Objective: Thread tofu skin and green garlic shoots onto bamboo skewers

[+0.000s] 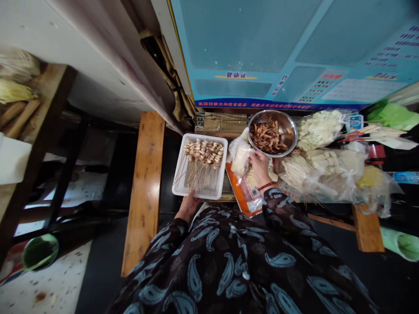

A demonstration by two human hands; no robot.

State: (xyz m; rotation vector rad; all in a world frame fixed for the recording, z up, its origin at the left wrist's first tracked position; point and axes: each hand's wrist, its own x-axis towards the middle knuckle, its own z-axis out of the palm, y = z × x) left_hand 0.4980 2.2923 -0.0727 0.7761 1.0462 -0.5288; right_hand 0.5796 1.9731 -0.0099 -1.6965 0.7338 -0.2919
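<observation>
Gripping white tray point(212, 188) with left hand point(189, 205), plastic bag point(240, 158) with right hand point(260, 166). Facing blue board point(235, 39) across wooden counter point(224, 122).

Left hand point(189, 206) — low, clasping; right hand point(261, 167) — farther forward, pinching.

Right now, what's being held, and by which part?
The left hand holds the white tray by its near rim; the right hand appears to grip the plastic bag at its right side.
</observation>
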